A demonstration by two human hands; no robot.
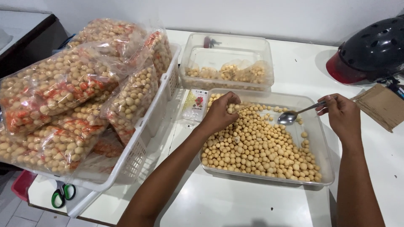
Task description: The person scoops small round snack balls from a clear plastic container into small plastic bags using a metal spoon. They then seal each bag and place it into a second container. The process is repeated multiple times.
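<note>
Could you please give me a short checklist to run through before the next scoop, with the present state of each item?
1. Right hand grips the metal spoon: ok.
2. Spoon bowl loaded: not ok, it looks empty.
3. Left hand holds some small round tan snack balls: ok.
4. Clear rectangular plastic tray flat on the white table: ok.
5. An open bag ready in the left hand: cannot tell.

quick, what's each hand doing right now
Left hand: closed around a few snack balls over the tray.
Right hand: closed on a spoon.
</note>
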